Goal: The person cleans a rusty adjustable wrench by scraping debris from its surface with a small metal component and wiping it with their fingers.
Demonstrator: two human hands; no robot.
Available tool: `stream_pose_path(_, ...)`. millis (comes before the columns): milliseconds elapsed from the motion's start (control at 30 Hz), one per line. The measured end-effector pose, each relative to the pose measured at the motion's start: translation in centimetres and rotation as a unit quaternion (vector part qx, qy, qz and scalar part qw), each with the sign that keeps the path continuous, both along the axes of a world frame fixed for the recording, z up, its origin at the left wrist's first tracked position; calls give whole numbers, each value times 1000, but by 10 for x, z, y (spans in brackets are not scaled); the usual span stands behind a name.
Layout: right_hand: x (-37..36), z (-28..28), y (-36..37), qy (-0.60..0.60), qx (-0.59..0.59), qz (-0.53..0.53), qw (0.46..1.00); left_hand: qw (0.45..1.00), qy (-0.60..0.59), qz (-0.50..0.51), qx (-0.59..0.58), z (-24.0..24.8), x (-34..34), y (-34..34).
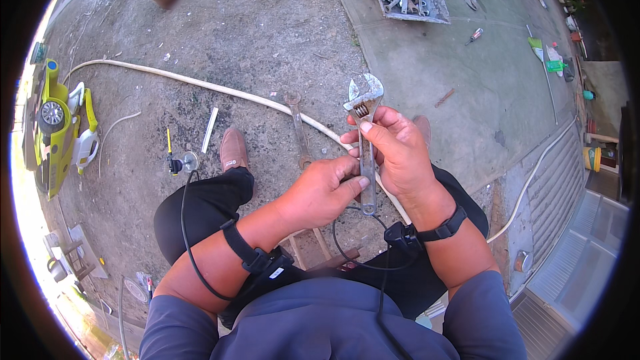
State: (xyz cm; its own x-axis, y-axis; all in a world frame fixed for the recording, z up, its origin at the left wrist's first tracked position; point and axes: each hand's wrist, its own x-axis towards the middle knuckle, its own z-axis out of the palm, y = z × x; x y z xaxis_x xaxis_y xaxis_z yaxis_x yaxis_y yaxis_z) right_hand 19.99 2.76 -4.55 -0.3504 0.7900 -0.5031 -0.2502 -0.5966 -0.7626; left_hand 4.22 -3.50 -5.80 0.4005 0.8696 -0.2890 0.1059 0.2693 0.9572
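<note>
A worn adjustable wrench [369,193] stands nearly upright in front of me, its jaws [365,90] pointing away. My left hand [323,190] pinches the lower handle between thumb and fingers. Closed round the upper handle from the right is my right hand [400,157], its thumb close below the worm screw [361,111]. Parts of the handle are hidden by the fingers. On the ground beyond my left hand lies a rusty double-ended wrench [299,127], close to a pale hose [220,88] that runs behind my hands.
A metal tray [437,12] full of wrenches sits at the far right, near a screwdriver [475,36]. At left stands a yellow-green machine [57,127] with a wheel. A white strip [210,129] lies beside my shoe [233,150]. Black cables run from my wrist straps.
</note>
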Motion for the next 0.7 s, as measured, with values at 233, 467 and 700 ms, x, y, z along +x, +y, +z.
stream_pose_path(233, -1, 0, 0, -3, 0, -5, 1000, 1000, -13, -1, -2, 1, 0, 0)
stream_pose_path(467, -2, -1, 0, 3, 9, -12, 1000, 1000, 21, -9, 11, 6, -1, 2)
stream_pose_path(700, -1, -1, 1, -2, 27, -13, 1000, 1000, 16, -2, 4, 4, 0, 1)
